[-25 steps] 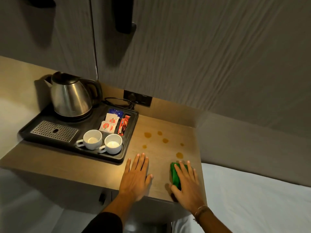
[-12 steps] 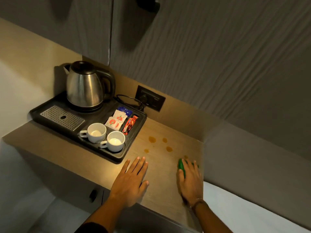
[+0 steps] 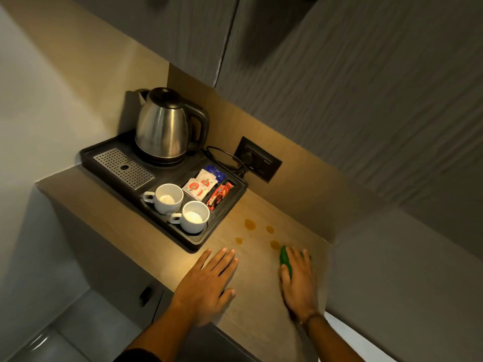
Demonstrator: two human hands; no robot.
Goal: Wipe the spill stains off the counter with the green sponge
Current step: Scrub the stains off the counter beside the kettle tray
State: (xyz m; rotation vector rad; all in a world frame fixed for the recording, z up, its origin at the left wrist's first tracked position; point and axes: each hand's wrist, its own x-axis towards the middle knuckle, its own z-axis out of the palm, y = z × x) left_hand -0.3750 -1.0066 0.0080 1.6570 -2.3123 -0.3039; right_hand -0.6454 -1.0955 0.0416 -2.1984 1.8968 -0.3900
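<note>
low in the frame, right of centre, the right hand [image 3: 298, 280] lies palm-down on the green sponge [image 3: 285, 260], its fingers [image 3: 294, 257] spread over the top and pressing the sponge flat against the wooden tabletop [image 3: 256, 293]; only the sponge's left edge and a sliver by the far fingertips show. just up and left of the sponge sit four amber spill stains [image 3: 250, 224], the nearest almost touching its tip. the left hand [image 3: 206, 286], lower centre, rests flat on the tabletop with fingers straight and close together, holding nothing. toward the middle left, a black tray [image 3: 209, 240] carries a steel kettle [image 3: 163, 126], a perforated drip grate [image 3: 123, 168], two white cups [image 3: 168, 197] and sachets [image 3: 200, 185] in small compartments. a wall socket [image 3: 257, 162] sits behind the tray, with a cord plugged in.
</note>
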